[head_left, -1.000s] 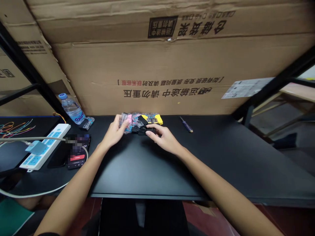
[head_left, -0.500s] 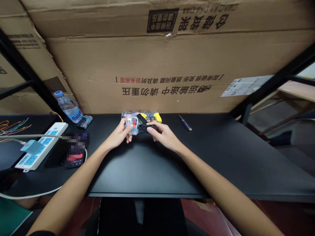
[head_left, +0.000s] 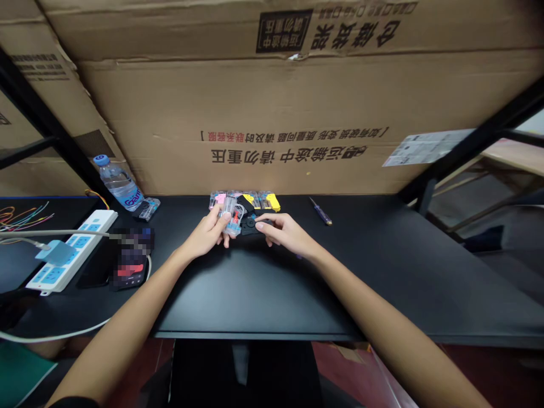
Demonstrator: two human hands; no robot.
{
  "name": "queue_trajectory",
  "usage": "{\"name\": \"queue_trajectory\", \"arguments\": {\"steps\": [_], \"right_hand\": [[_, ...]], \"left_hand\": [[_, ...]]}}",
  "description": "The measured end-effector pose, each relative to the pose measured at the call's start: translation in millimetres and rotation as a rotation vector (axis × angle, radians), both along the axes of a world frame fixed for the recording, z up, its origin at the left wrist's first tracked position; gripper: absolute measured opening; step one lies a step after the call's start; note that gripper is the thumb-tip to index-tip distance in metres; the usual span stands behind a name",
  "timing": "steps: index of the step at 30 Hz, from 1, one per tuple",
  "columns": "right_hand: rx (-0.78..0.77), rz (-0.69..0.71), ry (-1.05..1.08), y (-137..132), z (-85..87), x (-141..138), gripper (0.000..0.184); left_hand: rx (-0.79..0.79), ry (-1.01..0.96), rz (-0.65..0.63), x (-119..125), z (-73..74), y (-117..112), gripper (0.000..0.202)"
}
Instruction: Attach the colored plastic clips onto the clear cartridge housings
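Thumb and fingers of my left hand [head_left: 211,229] are closed on a small clear plastic shell [head_left: 232,228] with a red bit and a white curved piece inside. Directly right of it is a flat black plastic part [head_left: 250,225] with a round disc, gripped at its right end by my right hand [head_left: 284,232]. Shell and part meet or overlap; whether they are joined I cannot tell. Both are held up over the black desk [head_left: 255,294]. Just behind them lie clear plastic pieces with pink [head_left: 219,198] and yellow [head_left: 269,201] parts, partly hidden by what I hold.
A blue-handled screwdriver [head_left: 321,213] lies to the right. On the left are a water bottle [head_left: 121,184], a small clear-and-black piece [head_left: 147,209], a white power strip [head_left: 76,249] with cables and a partly blurred phone [head_left: 130,277]. A cardboard sheet [head_left: 255,96] stands behind.
The clear shell has tilted and moved slightly right in my left hand. The black part and my right hand have shifted a little right and lower, showing more of the pink piece behind.
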State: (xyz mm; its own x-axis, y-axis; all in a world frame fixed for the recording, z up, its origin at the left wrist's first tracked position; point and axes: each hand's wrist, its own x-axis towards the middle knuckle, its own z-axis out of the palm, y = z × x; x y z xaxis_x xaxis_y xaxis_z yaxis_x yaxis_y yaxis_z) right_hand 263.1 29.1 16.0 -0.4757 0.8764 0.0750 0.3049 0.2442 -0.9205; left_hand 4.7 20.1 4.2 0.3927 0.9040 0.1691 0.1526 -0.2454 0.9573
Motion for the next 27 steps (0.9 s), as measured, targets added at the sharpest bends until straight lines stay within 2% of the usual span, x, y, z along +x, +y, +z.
{"name": "queue_trajectory", "arguments": {"steps": [7, 13, 16, 21, 23, 27], "right_hand": [[-0.026, -0.015, 0.029, -0.2, -8.3, -5.6, 0.055], [-0.003, 0.042, -0.010, -1.3, 1.0, -1.7, 0.048], [0.011, 0.021, -0.020, -0.6, 4.8, 2.1, 0.045], [-0.066, -0.011, 0.149, 2.8, 1.6, 5.2, 0.059], [-0.115, -0.016, 0.239, 5.2, -1.1, 6.0, 0.064], [-0.221, -0.070, 0.374, 8.5, -4.4, 6.2, 0.063]], "left_hand": [[0.038, 0.109, 0.026, -1.9, 2.8, -5.0, 0.041], [0.056, 0.146, 0.010, 1.9, 5.3, -8.5, 0.040], [0.060, 0.129, 0.034, 1.5, 7.2, -9.0, 0.040], [0.072, 0.051, 0.064, -0.9, 8.6, -3.9, 0.041], [0.033, -0.028, 0.054, -0.1, 8.8, -1.1, 0.044], [-0.060, -0.136, 0.069, 1.6, 10.0, 1.2, 0.047]]}}
